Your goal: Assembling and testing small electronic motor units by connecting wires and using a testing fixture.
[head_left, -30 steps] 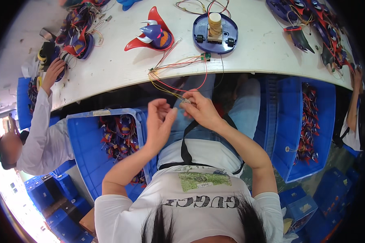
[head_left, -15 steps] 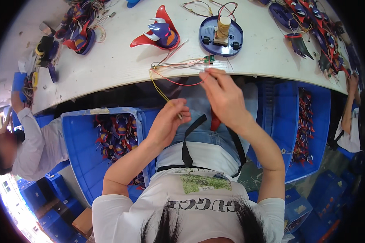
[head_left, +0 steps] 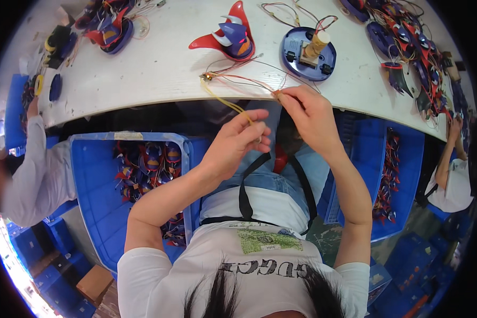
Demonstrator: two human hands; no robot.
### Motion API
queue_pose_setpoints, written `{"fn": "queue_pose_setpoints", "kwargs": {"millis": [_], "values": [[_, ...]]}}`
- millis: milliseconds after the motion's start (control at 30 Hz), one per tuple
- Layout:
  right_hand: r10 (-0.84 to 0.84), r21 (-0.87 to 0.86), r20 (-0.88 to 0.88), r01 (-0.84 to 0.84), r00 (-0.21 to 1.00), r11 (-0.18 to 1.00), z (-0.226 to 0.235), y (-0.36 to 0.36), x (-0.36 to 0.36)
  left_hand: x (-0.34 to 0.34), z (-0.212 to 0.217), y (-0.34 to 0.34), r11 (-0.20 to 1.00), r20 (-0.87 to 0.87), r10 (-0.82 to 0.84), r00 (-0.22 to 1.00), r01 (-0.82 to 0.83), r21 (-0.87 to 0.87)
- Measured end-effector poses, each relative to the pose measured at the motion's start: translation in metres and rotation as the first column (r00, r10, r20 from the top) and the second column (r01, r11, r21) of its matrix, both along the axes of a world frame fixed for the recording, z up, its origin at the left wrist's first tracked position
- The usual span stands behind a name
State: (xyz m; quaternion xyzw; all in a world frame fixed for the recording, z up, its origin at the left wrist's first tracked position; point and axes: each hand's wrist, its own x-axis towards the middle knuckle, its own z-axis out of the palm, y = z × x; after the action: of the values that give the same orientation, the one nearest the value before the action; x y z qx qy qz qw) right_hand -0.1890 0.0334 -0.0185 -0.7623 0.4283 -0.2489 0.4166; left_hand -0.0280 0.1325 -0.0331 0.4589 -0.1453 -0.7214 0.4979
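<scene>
My left hand (head_left: 241, 139) is closed on the yellow wires (head_left: 223, 99) just in front of the table edge. These wires run up to a small metallic part (head_left: 206, 77) on the table. My right hand (head_left: 311, 117) pinches a small board (head_left: 276, 93) at the table edge, with red and dark wires (head_left: 244, 79) leading from it to the same metallic part. Beyond lies a purple-and-red toy piece (head_left: 233, 40) with white horns and red wings. To its right, an oval purple base (head_left: 294, 53) bears a tan cylinder (head_left: 318, 43) and wires.
Wired toy parts are heaped at the table's left (head_left: 108, 34) and right (head_left: 421, 58). A blue bin (head_left: 98, 206) with toy pieces stands left of my lap, another blue bin (head_left: 408, 175) at right. Other people (head_left: 42, 175) sit at both sides.
My left hand has moved right and up, nearer my right hand, still with the yellow wires. The board in my right fingers has turned, so its green face no longer shows.
</scene>
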Motion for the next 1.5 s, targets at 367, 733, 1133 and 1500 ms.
{"fn": "queue_pose_setpoints", "kwargs": {"millis": [367,733,1133,1500], "values": [[-0.222,0.565,0.418,-0.061,0.881,0.823,-0.012,0.033,0.009,0.004,-0.01,-0.003,0.989,-0.021,0.12,0.993,-0.121,-0.083],[0.124,-0.131,0.319,-0.085,0.94,0.988,-0.022,0.057,0.015,0.011,-0.004,0.002,0.988,-0.025,0.14,0.99,-0.142,-0.065],[0.175,0.007,0.378,-0.192,0.909,0.981,-0.025,0.048,0.017,0.023,-0.01,0.005,0.992,-0.02,0.084,0.996,-0.085,-0.098],[0.184,-0.129,0.364,-0.146,0.913,0.981,-0.028,0.054,0.025,0.024,-0.017,0.01,0.988,0.086,0.116,0.99,-0.105,-0.116]]}}
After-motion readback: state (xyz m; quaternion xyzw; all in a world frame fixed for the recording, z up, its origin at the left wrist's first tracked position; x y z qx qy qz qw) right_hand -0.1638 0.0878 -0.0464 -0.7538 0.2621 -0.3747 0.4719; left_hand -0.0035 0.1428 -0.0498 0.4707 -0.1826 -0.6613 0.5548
